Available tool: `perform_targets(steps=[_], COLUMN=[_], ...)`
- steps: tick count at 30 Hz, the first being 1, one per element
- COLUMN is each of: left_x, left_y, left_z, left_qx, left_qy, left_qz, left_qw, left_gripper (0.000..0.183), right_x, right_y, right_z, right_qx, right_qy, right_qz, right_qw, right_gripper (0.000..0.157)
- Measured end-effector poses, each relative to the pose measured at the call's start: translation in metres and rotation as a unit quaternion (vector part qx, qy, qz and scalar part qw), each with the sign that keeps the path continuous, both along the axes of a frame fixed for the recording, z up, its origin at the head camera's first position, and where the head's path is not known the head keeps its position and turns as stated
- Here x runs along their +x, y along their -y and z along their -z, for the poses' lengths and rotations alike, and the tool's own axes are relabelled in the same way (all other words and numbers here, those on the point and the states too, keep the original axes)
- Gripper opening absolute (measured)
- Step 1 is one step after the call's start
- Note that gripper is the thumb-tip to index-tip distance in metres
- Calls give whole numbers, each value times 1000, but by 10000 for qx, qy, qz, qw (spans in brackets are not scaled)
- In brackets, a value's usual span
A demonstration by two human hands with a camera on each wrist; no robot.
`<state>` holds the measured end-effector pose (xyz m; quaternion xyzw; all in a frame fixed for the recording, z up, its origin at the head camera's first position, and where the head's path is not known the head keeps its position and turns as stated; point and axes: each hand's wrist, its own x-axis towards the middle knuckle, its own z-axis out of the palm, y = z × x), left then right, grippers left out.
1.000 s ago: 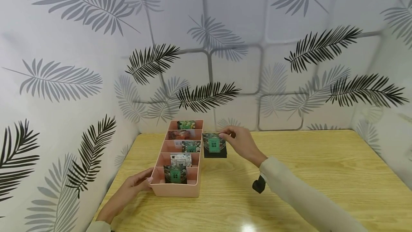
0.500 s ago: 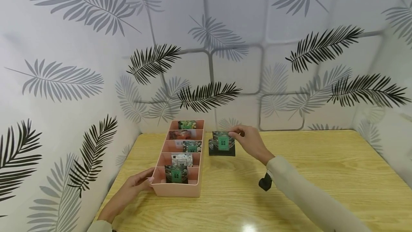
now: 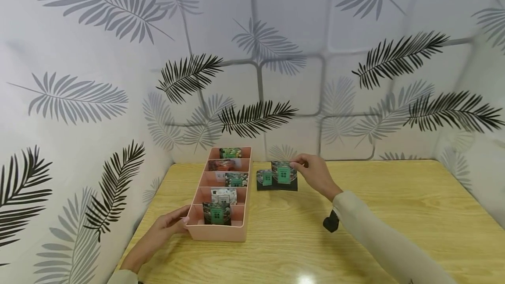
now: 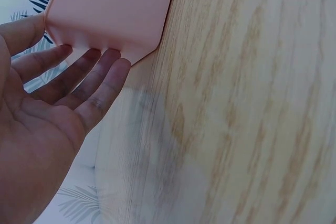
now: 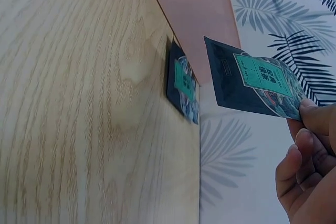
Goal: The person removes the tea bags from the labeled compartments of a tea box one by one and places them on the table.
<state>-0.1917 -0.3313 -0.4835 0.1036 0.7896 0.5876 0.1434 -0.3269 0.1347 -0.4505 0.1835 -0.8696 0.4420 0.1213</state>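
Observation:
My right hand (image 3: 314,175) pinches the top corner of a black sachet (image 3: 284,173) with a green label and a printed picture, between thumb and fingertips. In the right wrist view this sachet (image 5: 254,81) hangs tilted above the table. A second, matching sachet (image 3: 264,178) lies on the wood beside the box, partly overlapped by the held one in the head view. My left hand (image 3: 163,228) holds the near left corner of the long pink divided box (image 3: 217,232). In the left wrist view, its fingertips (image 4: 123,64) touch the pink wall.
The box's several compartments hold sachets: a black-and-green one (image 3: 217,214) in front, then a white one (image 3: 224,196), a green-labelled one (image 3: 236,180), a red one (image 3: 222,165) and a yellow-green one (image 3: 230,153). A leaf-patterned wall (image 3: 347,135) stands behind the wooden table (image 3: 394,205).
My right hand has moved right with its sachet, away from the box, and the second sachet beside the box has come into view. The left hand stays at the box corner.

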Motion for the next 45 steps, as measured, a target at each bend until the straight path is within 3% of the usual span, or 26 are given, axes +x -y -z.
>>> perform_targets(steps=[10,32,45], left_x=[1,0,0], left_y=[0,1,1], left_z=[-2,2,1], left_qx=[-11,-123,-200], left_qy=[-18,31,-21], left_qz=[-77,-248,-266], left_qw=[10000,9996,9994], left_gripper=[64,65,63], right_x=[-10,-39,-54], right_y=[-12,-36,-27], right_z=[13,46,50], right_qx=[90,558,1074], right_qy=[-29,562,475], right_qz=[109,575,505], right_qw=[9999,9952,9918], right_gripper=[12,15,13])
